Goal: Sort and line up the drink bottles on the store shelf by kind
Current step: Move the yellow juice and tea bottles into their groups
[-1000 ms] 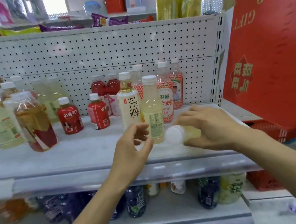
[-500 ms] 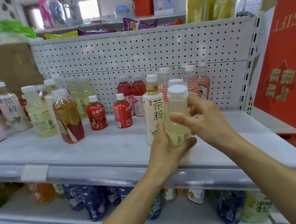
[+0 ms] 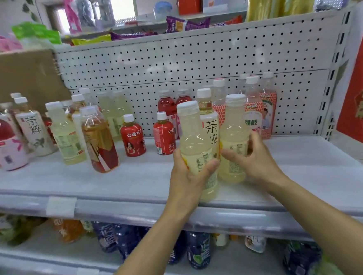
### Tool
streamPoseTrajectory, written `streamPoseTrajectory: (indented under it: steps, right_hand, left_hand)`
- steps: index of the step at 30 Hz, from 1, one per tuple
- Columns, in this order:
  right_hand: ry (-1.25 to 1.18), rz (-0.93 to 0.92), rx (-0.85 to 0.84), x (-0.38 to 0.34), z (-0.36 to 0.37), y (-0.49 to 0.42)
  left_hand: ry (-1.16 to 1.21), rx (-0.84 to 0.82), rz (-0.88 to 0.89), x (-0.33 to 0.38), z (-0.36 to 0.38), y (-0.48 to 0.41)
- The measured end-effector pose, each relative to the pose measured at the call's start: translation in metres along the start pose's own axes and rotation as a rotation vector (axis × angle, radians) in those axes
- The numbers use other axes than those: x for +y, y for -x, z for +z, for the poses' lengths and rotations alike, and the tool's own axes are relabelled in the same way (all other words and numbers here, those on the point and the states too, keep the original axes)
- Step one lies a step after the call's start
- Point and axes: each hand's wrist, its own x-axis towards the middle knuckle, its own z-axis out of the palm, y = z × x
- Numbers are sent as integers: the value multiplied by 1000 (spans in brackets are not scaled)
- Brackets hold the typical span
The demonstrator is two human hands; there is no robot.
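Two pale yellow juice bottles with white caps stand upright at the front of the white shelf (image 3: 119, 184). My left hand (image 3: 188, 179) grips the nearer bottle (image 3: 192, 134) round its lower label. My right hand (image 3: 253, 160) grips the second pale yellow bottle (image 3: 235, 131) just to the right. A white tea bottle with black characters (image 3: 209, 122) stands directly behind and between them. Two small red bottles (image 3: 133, 136) stand further back to the left.
Pink-labelled bottles (image 3: 266, 107) line the pegboard at the right. An amber tea bottle (image 3: 100, 141), more pale yellow bottles (image 3: 65, 134) and white tea bottles (image 3: 34, 130) crowd the left. A red gift box (image 3: 358, 95) borders the right. Dark bottles fill the lower shelf.
The lying bottle my right hand held was stood upright. My left hand took one pale bottle and my right now holds the other beside it. The view shifted left.
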Motion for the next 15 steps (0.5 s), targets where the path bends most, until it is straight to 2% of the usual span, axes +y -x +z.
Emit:
streamPoseTrajectory:
  steps: [7, 15]
  right_hand:
    - [107, -17, 44, 2, 7, 7]
    - [130, -73, 331, -27, 42, 38]
  left_hand:
    - [36, -25, -11, -6, -27, -13]
    - [76, -131, -9, -4, -81, -26]
